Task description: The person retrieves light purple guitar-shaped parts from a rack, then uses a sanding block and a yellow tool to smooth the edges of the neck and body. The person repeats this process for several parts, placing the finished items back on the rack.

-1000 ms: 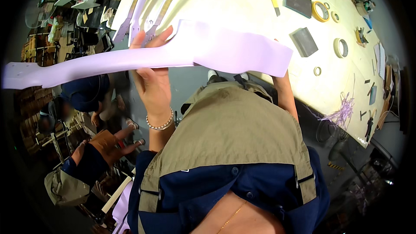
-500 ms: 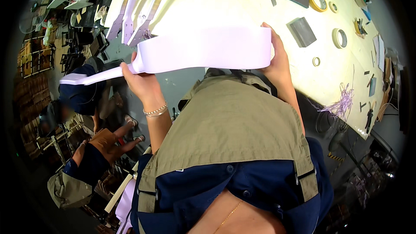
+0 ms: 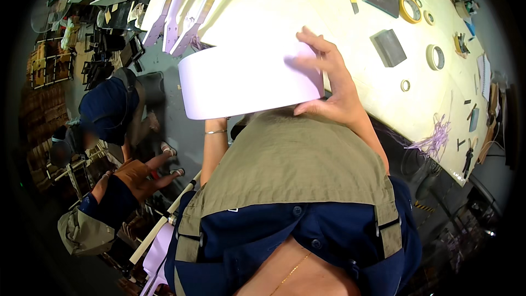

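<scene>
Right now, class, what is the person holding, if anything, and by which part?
A white sheet, curved into a band. The right hand grips its right end; the left hand is hidden behind the sheet, only its wrist showing.

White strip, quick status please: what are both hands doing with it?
Right hand grips white strip at its right end. Left hand hidden behind strip, wrist below it. Strip held over table edge; nothing in the way.

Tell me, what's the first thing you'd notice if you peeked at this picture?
A big curved white strip in the middle, held up by the right hand; the left hand is hidden behind it. Past it, a pale worktable carries tape rolls and dark blocks. At the left, another person in blue crouches on the floor.
</scene>
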### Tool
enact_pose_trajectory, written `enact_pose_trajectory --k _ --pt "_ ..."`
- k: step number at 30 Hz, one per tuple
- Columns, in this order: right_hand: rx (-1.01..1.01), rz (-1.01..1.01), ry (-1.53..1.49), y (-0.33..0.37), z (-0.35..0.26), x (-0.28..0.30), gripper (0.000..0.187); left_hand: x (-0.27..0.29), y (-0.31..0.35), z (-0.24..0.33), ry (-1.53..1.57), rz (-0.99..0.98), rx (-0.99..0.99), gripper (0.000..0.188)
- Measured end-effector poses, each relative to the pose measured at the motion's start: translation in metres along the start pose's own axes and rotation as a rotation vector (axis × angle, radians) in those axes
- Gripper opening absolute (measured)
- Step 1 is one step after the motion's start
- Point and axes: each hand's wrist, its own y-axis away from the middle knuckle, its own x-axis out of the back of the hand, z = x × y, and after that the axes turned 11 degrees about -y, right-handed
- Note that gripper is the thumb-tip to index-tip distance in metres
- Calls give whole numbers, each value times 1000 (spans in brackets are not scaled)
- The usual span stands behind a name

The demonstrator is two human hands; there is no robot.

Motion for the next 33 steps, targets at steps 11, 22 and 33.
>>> enact_pose_trajectory --k 11,22,33 --pt "-294 346 -245 37 66 14 117 1 -15 59 119 281 -436 33" --pt "-462 372 -102 37 65 26 116 -70 10 75 -123 79 -819 40" --pt "-268 115 966 2 15 22 102 -157 32 52 -693 -308 -1023 64"
